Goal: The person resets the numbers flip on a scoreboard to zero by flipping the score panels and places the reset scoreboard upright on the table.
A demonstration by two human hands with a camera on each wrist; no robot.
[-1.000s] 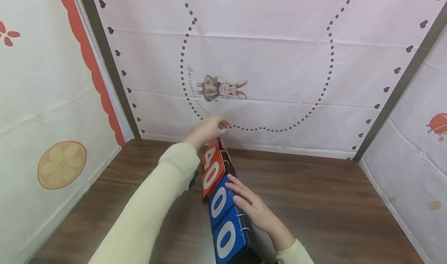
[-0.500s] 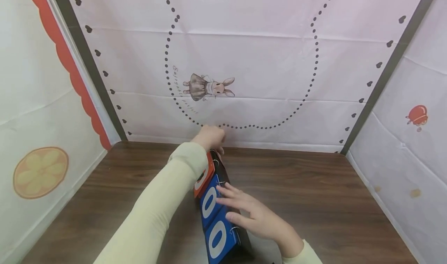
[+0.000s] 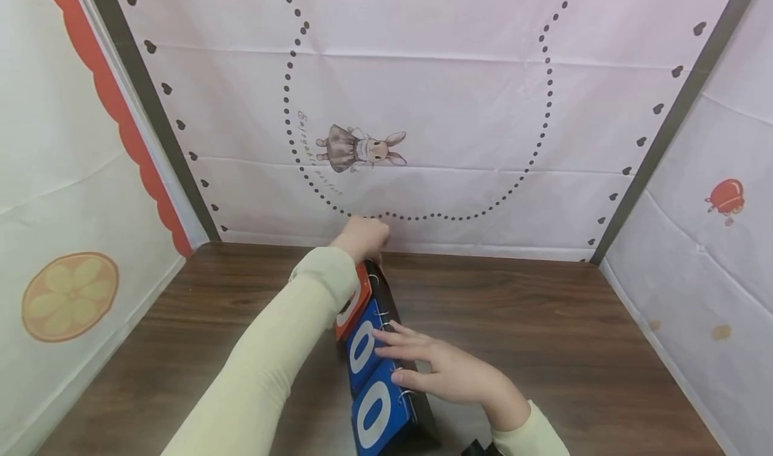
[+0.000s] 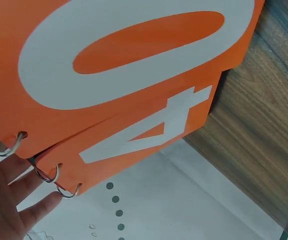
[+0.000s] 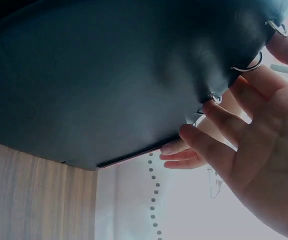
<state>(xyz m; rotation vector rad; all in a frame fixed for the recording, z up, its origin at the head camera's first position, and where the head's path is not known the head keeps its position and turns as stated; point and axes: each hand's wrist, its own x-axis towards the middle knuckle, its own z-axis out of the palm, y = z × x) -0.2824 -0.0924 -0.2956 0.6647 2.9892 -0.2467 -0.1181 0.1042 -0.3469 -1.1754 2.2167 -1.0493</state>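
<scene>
A tabletop flip scoreboard (image 3: 386, 298) stands on the table with ring-bound number cards along its top edge. Two blue cards (image 3: 374, 412) showing 0 are at its near end. Orange-red cards fill the far half; the left wrist view shows a 0 card (image 4: 153, 42) and a 4 card (image 4: 176, 122). My left hand (image 3: 362, 236) reaches over the far end, its fingers (image 4: 26, 187) extended beside the rings and partly hidden by the cards. My right hand (image 3: 443, 365) lies along the top edge at the blue half, fingers (image 5: 226, 122) spread beside the rings against the black back.
The brown wooden table (image 3: 513, 308) extends on both sides of the scoreboard. A pale printed cloth wall (image 3: 459, 121) with a rabbit figure rises at the back, and similar cloth walls stand left and right. A small black object (image 3: 480, 449) shows at the bottom edge.
My left hand has come down from just above the far end onto the top edge. My right hand's fingers have shifted towards the near end. The head view has turned slightly.
</scene>
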